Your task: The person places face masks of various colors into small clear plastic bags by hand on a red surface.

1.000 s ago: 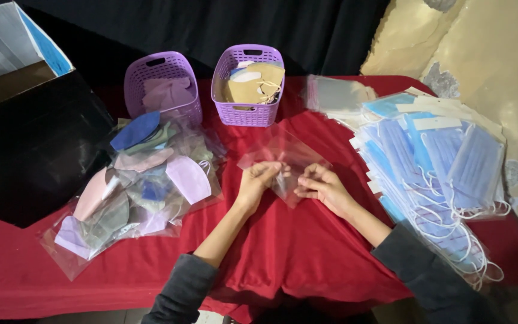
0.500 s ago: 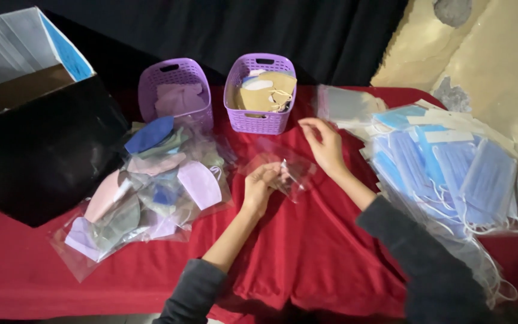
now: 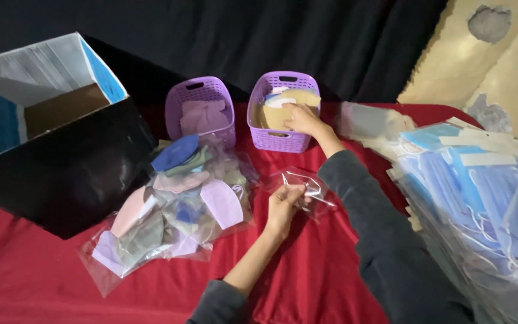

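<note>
Here, going left to right, we see a black box, bagged masks, and two purple baskets. Our left hand pinches a clear plastic bag, its long axis running left-right on the red worktop. Our right hand, grip loosely curled, touches tan masks inside the right basket; blue masks lie far right.

The right hand has been withdrawn from the clear plastic bag at the centre of the frame and extended toward the upper centre, where it is now laid on the tan mask inside the right-hand purple basket. The bag, formerly held between both hands, is now gripped by the left hand alone. The right sleeve is seen stretched diagonally across the red cloth.
</note>
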